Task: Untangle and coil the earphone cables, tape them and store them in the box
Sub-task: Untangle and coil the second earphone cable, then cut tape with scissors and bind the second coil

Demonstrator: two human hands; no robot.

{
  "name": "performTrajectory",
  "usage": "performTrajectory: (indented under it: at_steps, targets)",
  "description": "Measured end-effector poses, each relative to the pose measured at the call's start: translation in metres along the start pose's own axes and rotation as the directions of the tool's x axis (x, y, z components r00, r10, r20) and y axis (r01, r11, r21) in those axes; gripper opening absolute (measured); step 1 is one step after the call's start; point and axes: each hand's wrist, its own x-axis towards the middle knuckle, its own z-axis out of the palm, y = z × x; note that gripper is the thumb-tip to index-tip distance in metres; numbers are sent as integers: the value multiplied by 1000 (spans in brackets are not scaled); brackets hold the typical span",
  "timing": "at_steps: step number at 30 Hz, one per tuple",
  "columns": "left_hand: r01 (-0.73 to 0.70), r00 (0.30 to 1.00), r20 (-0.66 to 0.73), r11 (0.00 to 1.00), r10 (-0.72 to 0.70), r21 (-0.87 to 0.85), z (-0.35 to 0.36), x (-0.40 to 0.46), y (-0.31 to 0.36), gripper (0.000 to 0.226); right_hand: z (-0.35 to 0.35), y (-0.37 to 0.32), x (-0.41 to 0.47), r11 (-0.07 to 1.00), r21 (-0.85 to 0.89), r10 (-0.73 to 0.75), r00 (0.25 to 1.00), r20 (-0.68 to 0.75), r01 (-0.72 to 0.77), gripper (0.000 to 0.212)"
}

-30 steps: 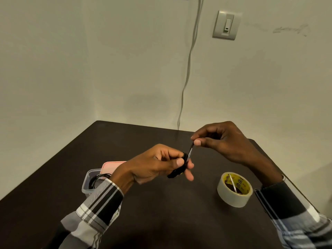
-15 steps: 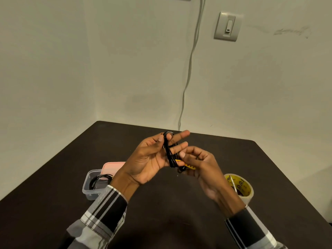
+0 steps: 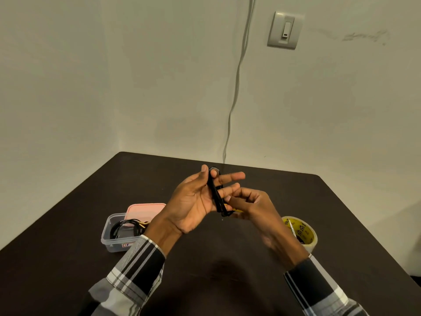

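Note:
A black earphone cable coil (image 3: 216, 193) stands upright in front of me above the dark table (image 3: 227, 281). It is looped over the straight, spread fingers of my left hand (image 3: 193, 201), whose palm faces up. My right hand (image 3: 252, 206) pinches the coil's lower end, where a short yellowish strip of tape (image 3: 235, 210) shows under the fingers. A clear plastic box (image 3: 109, 236) at the left holds another black coiled cable (image 3: 123, 226). The tape roll (image 3: 304, 233) lies at the right, partly behind my right wrist.
A pink lid (image 3: 145, 209) leans behind the box. A grey wire (image 3: 237, 87) hangs down the wall to the table's far edge, beside a wall switch (image 3: 284, 30). The table's right edge runs close to the tape roll.
My left hand opened its fingers and turned palm up, with the coil now upright on them. My right hand came down from the cable's end to the coil's bottom with tape.

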Motion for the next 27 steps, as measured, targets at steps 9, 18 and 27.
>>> performTrajectory:
  at_steps: [9,18,27]
  targets:
    - [19,983,-185,994,1,105,4,5,-7,31,-8,3,6,985,-156,-63,994,85,76,17]
    - [67,972,-231,991,-38,117,5,7,-24,33,-51,-12,-1,933,-345,-149,982,-112,102,19]
    - [149,959,-250,988,-132,49,3,19,-52,32,-134,-14,-36,704,-683,-116,918,-379,-193,7]
